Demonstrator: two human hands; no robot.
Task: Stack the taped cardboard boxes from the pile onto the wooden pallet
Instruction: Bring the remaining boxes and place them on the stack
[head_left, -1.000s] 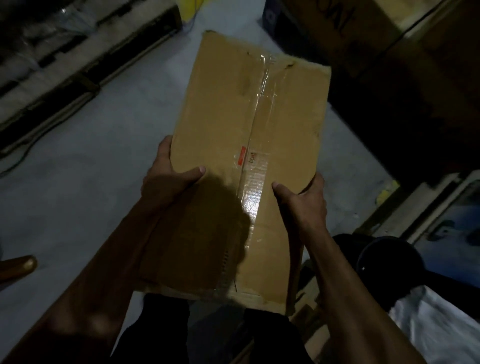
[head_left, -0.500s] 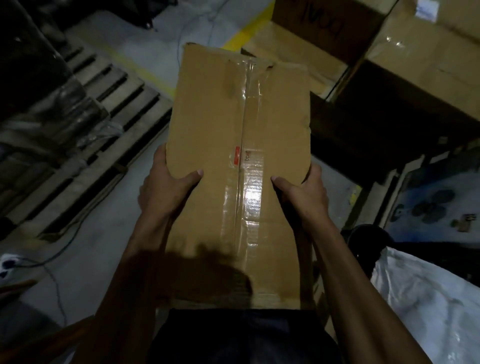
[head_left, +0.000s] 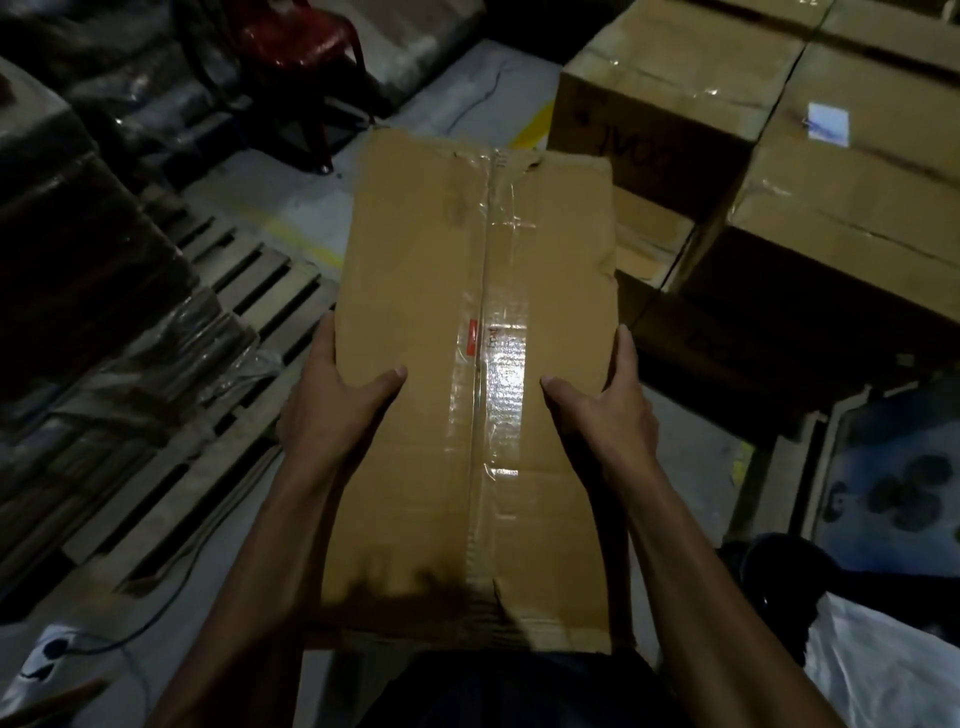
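Flat brown corrugated cardboard box (head_left: 478, 395), glossy clear tape along its centre seam, gripped at both long edges by left hand (head_left: 337, 410) and right hand (head_left: 608, 415), thumbs on top; slatted wooden pallet (head_left: 218, 332) lies left of box.

Fingers of the left hand (head_left: 340, 410) and right hand (head_left: 605, 415) hidden behind the carried box (head_left: 472, 374), wooden pallet (head_left: 208, 395) partly covered by wrapped stacks (head_left: 93, 291), piled boxes (head_left: 810, 171) cut off at the right edge, red label's print unreadable

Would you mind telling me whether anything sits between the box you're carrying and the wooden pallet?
Nothing visible: the box is held over bare floor, and the pallet's near slats on the left lie open, with wrapped bundles farther left.
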